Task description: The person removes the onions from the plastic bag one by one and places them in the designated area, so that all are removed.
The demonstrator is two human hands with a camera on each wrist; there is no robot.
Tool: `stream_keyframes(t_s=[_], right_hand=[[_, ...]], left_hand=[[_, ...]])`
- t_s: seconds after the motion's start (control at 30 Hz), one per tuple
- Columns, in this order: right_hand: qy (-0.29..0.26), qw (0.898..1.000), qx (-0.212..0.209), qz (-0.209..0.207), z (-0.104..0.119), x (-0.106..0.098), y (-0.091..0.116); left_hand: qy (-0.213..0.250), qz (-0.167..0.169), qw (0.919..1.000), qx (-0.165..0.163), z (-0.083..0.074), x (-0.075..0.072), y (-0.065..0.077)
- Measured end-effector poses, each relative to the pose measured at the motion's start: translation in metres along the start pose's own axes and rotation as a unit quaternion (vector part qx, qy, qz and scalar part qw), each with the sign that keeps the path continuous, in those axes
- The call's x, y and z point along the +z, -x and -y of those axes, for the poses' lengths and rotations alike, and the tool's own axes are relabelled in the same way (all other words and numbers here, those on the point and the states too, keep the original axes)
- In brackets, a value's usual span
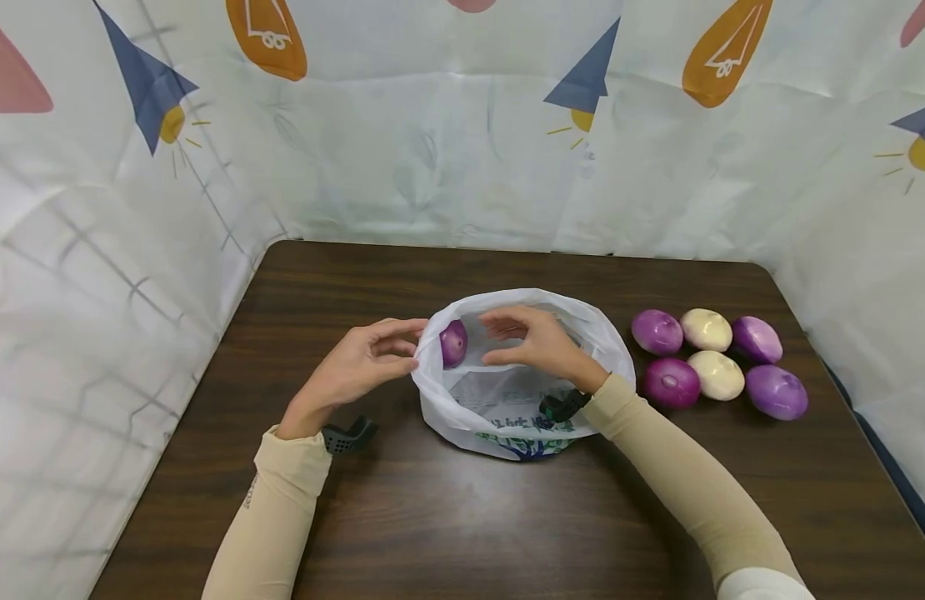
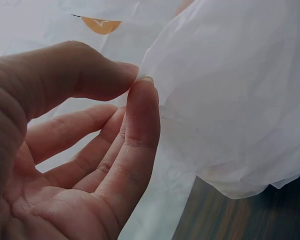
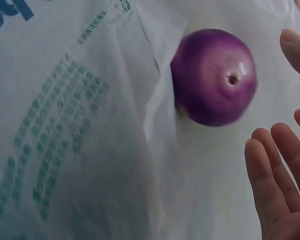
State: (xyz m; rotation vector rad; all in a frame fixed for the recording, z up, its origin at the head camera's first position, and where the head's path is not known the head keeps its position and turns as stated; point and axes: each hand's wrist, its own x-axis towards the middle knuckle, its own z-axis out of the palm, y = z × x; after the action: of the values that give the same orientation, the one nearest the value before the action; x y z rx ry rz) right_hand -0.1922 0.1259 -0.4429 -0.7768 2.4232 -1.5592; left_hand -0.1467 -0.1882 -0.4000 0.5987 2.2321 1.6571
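A white plastic bag (image 1: 623, 350) with green and blue print stands on the table, its mouth spread wide. My left hand (image 1: 361, 358) pinches the bag's left rim between thumb and fingertip, as the left wrist view shows up close. Inside the bag, against its left wall, lies a purple onion (image 3: 215, 77). Over the bag's mouth is my right hand (image 1: 533, 337), fingers loosely bent and parted from the thumb. Nothing lies between those fingers, and the onion is a short way off from them.
To the right of the bag, several onions lie in two rows, among them a purple onion (image 1: 672, 383) and a white onion (image 1: 716, 375). The brown wooden table (image 1: 462, 533) carries everything. A patterned white sheet (image 1: 447, 167) hangs behind and at both sides.
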Motion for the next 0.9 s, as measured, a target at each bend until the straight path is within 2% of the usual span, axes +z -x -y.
stream_keyframes(t_s=[0.3,0.63,0.9], right_hand=[[-0.055,0.997,0.037,0.025,-0.010,0.017,-0.013],[-0.058,0.995,0.082,0.020,-0.017,0.027,-0.024],[-0.067,0.994,0.085,0.030,-0.023,0.039,-0.033]], left_hand=[[-0.004,0.001,1.0000,0.001,-0.001,0.001,0.000],[-0.014,-0.001,0.9998,-0.012,-0.002,0.004,-0.002],[-0.022,-0.001,0.9997,-0.012,-0.003,0.004,-0.003]])
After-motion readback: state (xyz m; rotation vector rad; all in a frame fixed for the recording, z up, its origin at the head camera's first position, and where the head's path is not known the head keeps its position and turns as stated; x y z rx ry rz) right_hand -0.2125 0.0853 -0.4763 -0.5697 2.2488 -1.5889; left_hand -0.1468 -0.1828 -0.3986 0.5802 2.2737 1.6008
